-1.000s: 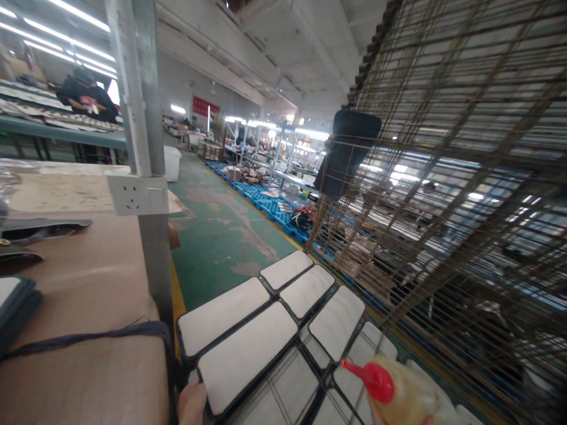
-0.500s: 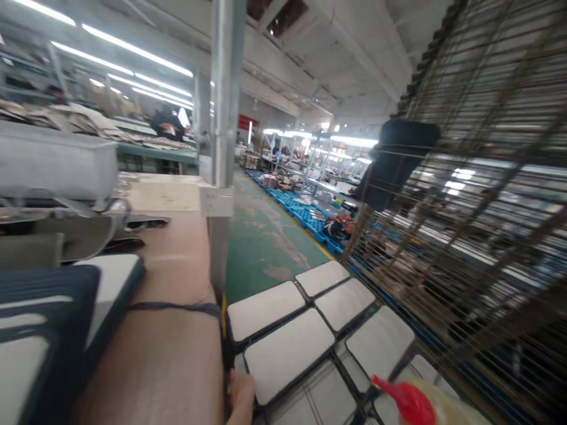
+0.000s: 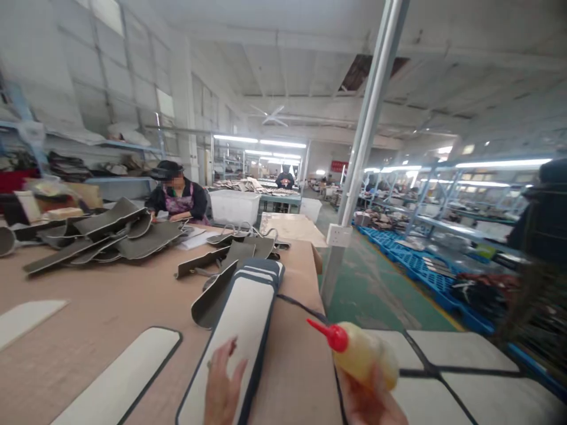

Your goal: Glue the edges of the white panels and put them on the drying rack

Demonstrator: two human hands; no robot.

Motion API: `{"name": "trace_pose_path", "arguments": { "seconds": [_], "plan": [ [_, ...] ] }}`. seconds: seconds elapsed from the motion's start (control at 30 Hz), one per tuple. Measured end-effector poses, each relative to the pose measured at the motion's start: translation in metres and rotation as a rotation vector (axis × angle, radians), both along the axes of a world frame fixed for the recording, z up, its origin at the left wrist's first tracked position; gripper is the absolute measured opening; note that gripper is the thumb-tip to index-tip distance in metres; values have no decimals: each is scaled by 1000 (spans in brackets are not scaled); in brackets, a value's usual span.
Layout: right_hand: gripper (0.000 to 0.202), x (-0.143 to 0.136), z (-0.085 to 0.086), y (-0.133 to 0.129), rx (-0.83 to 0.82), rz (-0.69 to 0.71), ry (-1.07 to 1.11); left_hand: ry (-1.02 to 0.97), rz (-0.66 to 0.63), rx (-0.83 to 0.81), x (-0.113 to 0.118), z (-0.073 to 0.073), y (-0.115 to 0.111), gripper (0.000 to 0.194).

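On the table lies a stack of long white panels (image 3: pixel 248 304) with dark blue edges and rounded corners. My left hand (image 3: pixel 224 381) is over the top panel, thumb apart from the fingers, seemingly touching its surface. My right hand (image 3: pixel 370 398) grips a squeeze bottle (image 3: pixel 367 357) of yellowish liquid with a red pointed nozzle, held tilted beside the table's right edge. Left of the stack, a single white panel (image 3: pixel 126 375) with a dark edge lies flat. Another pale panel (image 3: pixel 29 319) shows at the far left.
Grey curved pieces (image 3: pixel 150 239) are heaped across the brown-covered table (image 3: pixel 177 289). A person (image 3: pixel 179 195) sits at its far side. A metal post (image 3: pixel 363 130) rises beyond the right edge. More white panels (image 3: pixel 465 351) lie in rows on the right, before blue pallets (image 3: pixel 411 260).
The view has swung left from the rows of panels to the table. My left hand has moved from those panels to the stack. The bottle stays in my right hand.
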State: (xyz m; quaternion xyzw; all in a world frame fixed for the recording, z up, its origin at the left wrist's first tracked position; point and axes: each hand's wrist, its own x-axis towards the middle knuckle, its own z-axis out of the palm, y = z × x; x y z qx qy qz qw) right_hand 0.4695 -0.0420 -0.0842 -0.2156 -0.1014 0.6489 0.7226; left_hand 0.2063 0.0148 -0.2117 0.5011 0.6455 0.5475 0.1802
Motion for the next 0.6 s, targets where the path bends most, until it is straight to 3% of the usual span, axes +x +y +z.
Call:
{"name": "trace_pose_path", "arguments": {
  "seconds": [0.07,0.17,0.27,0.43,0.6],
  "plan": [
    [25,-30,10,12,38,25,36,139,130,21,-36,23,33,60],
    [30,-61,15,28,22,-30,63,326,186,-71,-52,36,75,64],
    [33,-75,15,42,-25,-25,45,413,163,-129,-50,25,95,57],
    [34,-83,13,66,-20,0,7,403,184,29,-51,0,98,51],
    [43,-102,26,75,-84,-67,14,341,176,70,-52,3,98,48]
  ]
}}
